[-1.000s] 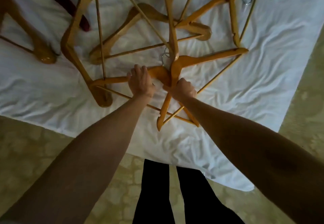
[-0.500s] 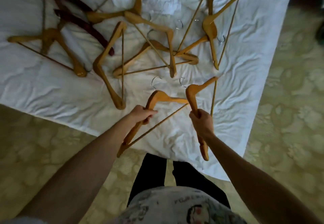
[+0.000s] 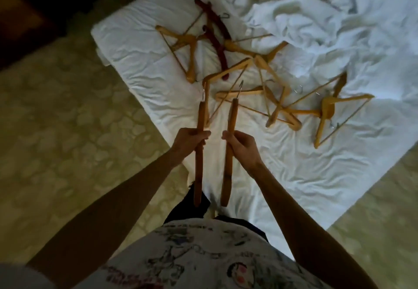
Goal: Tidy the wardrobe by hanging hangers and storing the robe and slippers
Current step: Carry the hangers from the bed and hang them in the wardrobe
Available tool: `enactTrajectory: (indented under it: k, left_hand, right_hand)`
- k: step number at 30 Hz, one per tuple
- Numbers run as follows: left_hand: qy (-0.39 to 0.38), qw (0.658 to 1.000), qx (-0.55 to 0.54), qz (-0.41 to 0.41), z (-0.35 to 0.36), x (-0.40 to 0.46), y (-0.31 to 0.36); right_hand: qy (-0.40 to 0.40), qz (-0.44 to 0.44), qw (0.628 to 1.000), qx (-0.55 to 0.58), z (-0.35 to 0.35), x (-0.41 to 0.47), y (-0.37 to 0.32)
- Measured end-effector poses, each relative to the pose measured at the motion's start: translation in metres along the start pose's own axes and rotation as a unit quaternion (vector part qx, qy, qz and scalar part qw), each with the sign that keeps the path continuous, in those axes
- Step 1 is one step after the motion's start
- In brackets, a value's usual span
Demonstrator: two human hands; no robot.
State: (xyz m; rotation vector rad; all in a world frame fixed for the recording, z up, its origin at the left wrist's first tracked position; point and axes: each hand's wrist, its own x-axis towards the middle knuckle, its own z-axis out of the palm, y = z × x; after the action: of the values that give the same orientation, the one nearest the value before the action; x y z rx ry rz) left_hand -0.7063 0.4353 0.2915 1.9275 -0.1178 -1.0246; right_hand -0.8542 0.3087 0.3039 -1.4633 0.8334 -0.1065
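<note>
While no writing reads clearly, each hand grips one wooden hanger [image 3: 199,152].

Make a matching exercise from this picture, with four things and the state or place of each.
Things:
1. left hand
2. right hand
3. dark red hangers
4. white bedding

States:
A. crumpled at the far end of the bed
B. lying on the sheet among wooden hangers
C. holds the hanger nearer the carpet
D. holds the hanger above the sheet

Pairs: 1-C, 2-D, 3-B, 4-A

A white-sheeted bed [image 3: 140,46] stands on patterned pale carpet [image 3: 67,119], bedding [image 3: 316,23] rumpled.
</note>
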Motion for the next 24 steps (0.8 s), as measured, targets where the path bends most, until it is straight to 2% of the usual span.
enactTrajectory:
  k: [5,11,15,24]
  left_hand:
    - [0.13,0.987,-0.072,0.052,-0.08,-0.038,-0.008]
    - [0.229,0.946,-0.209,0.091,-0.2,-0.053,-0.021]
    - [0.276,0.917,-0.269,0.104,-0.288,-0.046,-0.032]
    - [0.316,0.886,-0.31,0.141,-0.521,-0.014,-0.017]
  right_hand:
    - [-0.129,-0.061,0.988,-0.067,0.078,0.021,-0.045]
    - [-0.224,-0.108,0.959,-0.136,0.196,0.048,-0.114]
    - [-0.291,-0.134,0.934,-0.157,0.289,0.074,-0.162]
    - [-0.338,-0.183,0.909,-0.161,0.513,0.134,-0.262]
